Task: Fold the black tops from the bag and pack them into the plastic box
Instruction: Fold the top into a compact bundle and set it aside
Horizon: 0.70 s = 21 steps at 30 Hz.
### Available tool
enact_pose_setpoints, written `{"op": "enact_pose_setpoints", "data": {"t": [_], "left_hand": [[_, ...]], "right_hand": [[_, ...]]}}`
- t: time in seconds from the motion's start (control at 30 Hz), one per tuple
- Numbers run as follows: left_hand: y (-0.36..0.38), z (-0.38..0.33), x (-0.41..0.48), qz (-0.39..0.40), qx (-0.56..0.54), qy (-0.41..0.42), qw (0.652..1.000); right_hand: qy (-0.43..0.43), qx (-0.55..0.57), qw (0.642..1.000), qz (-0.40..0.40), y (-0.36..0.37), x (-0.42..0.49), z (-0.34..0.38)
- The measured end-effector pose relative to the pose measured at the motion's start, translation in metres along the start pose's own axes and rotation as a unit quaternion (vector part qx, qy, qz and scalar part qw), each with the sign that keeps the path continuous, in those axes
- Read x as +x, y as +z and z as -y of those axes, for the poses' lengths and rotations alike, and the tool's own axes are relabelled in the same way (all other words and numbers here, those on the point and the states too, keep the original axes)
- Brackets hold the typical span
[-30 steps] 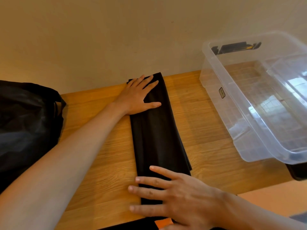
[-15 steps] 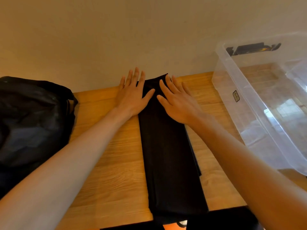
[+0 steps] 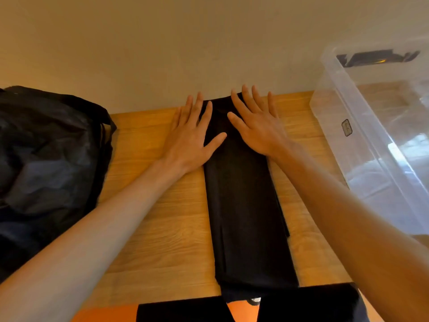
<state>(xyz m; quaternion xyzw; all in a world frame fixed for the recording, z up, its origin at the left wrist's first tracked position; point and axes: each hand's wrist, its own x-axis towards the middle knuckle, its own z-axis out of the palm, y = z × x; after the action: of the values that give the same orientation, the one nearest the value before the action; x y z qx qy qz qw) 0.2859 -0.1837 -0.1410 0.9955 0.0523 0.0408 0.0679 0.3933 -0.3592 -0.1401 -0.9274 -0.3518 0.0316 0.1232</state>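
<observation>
Left hand (image 3: 189, 140) and right hand (image 3: 257, 129) lie flat on folded black top (image 3: 243, 205).

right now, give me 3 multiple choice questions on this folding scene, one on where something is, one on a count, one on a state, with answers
1. Where is the black bag relative to the folded black top?
A. to its left
B. to its right
C. inside the plastic box

2. How many hands press on the top?
A. none
B. one
C. two

3. What is inside the plastic box?
A. a stack of folded tops
B. no clothing that can be seen
C. the bag

Answers:
1. A, the bag sits at the left end of the wooden table.
2. C, the left hand and right hand both lie flat, fingers spread, on the top's far end.
3. B, the clear walls show only table and reflections.
</observation>
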Motion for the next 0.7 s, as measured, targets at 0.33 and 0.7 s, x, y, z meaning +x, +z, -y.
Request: {"op": "enact_pose_setpoints", "data": {"t": [0.33,0.7], "left_hand": [[-0.028,-0.048,-0.168,0.205,-0.066,0.274,0.937],[0.007,-0.058,-0.255,-0.06,-0.039,0.334,0.94]], "right_hand": [[-0.216,-0.07,0.968,0.112,-0.002,-0.182,0.017],[-0.364,-0.06,0.929,0.023,0.002,-0.267,-0.007]]}}
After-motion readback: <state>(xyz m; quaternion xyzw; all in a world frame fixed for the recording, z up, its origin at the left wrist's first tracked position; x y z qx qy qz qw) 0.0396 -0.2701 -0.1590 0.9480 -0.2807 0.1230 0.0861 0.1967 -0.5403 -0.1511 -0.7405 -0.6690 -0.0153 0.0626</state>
